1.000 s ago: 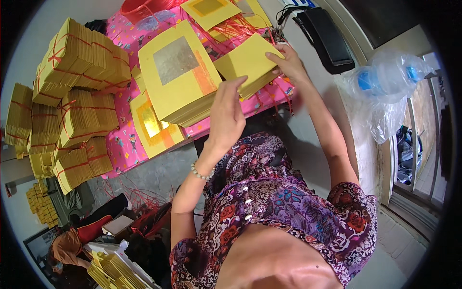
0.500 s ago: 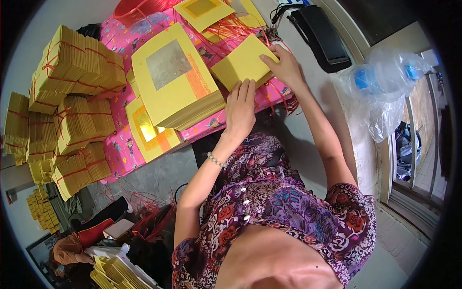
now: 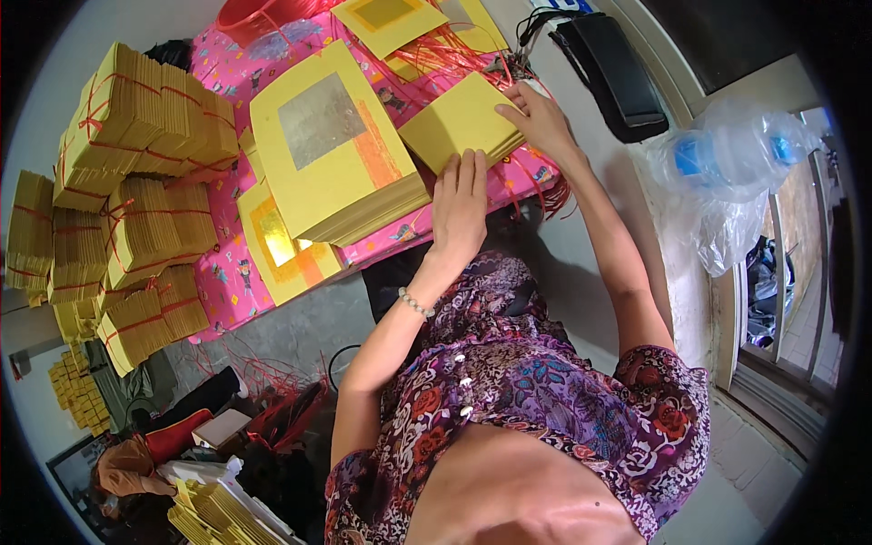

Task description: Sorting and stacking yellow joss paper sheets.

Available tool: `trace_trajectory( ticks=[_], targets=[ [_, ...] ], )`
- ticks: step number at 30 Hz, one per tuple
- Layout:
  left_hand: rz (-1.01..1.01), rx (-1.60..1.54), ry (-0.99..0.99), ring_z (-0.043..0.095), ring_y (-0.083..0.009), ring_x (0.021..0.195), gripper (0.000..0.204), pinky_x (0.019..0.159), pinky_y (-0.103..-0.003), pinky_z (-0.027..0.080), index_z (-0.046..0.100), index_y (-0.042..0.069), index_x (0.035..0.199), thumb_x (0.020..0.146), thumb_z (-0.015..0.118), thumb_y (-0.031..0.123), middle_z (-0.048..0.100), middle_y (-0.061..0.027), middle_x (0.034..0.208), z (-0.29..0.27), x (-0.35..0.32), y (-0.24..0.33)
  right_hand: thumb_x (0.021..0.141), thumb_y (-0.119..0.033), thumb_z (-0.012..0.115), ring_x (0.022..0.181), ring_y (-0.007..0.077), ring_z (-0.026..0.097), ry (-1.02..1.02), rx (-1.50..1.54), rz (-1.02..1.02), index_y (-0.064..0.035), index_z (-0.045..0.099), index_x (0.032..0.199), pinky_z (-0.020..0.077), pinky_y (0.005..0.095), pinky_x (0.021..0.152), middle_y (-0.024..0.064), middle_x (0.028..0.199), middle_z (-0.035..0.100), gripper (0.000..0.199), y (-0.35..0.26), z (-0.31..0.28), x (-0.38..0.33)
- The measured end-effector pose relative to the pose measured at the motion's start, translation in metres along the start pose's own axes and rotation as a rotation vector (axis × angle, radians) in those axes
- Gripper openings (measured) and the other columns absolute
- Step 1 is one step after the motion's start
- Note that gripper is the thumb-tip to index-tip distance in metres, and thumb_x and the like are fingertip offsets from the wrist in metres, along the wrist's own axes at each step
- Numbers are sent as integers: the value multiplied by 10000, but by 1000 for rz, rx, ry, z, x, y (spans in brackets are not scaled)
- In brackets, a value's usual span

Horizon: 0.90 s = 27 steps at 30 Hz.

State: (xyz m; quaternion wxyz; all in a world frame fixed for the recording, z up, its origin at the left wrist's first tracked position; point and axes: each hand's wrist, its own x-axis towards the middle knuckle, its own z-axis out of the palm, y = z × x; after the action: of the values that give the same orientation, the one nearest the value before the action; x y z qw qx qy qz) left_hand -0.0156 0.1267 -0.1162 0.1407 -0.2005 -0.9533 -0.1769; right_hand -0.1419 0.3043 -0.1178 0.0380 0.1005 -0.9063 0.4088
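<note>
- Yellow paper stack (image 3: 459,123), plain.
- Larger yellow stack (image 3: 331,150), silver square, orange stripe.
- Pink printed cloth (image 3: 222,272).
- Yellow bundles (image 3: 136,127), red string, far left.
- Purple floral blouse (image 3: 545,391).

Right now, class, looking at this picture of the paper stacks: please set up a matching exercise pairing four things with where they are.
Things:
1. small yellow stack
2. large yellow stack
3. tied bundles
4. plastic bottle

Places:
A. far right, in a clear bag
B. under both hands
C. piled on the left
D. middle of the pink cloth, with a silver square on top

Pairs: 1-B, 2-D, 3-C, 4-A
</note>
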Motion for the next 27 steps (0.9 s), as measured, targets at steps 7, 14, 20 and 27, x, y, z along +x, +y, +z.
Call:
trace_trajectory(
  ticks=[7, 14, 20, 27],
  targets=[
    [-19, -70, -8, 449, -358, 1125, 599, 920, -428, 385, 446, -43, 1222, 656, 639, -7, 477, -187, 1205, -12, 11, 1, 815, -215, 665, 884, 347, 575, 270, -324, -284, -54, 567, 997, 460, 429, 749, 135, 934, 588, 263, -12, 6, -15],
    [-2, -118, 96, 422, -380, 1146, 603, 922, -442, 381, 420, -50, 1255, 700, 648, 6, 447, -214, 1229, -33, 12, 3, 846, -235, 641, 895, 314, 561, 305, -322, -257, -80, 622, 1011, 445, 404, 778, 114, 943, 594, 227, -38, -13, -10],
    [26, -316, 230, 523, -327, 988, 438, 826, -392, 445, 561, 13, 1137, 713, 667, 3, 551, -160, 1082, -92, -2, 3, 838, -229, 653, 952, 269, 565, 92, 162, -326, -79, 635, 1012, 442, 373, 829, 86, 974, 599, 230, -111, -31, -17],
    [-89, -126, 375, 540, -272, 926, 357, 804, -374, 441, 637, 81, 1041, 698, 722, 29, 601, -84, 977, -140, -13, -42, 766, -229, 708, 1049, 273, 552, -173, 20, -789, -57, 611, 1046, 460, 380, 889, 75, 1082, 614, 343, -141, -8, -22]
  ],
)
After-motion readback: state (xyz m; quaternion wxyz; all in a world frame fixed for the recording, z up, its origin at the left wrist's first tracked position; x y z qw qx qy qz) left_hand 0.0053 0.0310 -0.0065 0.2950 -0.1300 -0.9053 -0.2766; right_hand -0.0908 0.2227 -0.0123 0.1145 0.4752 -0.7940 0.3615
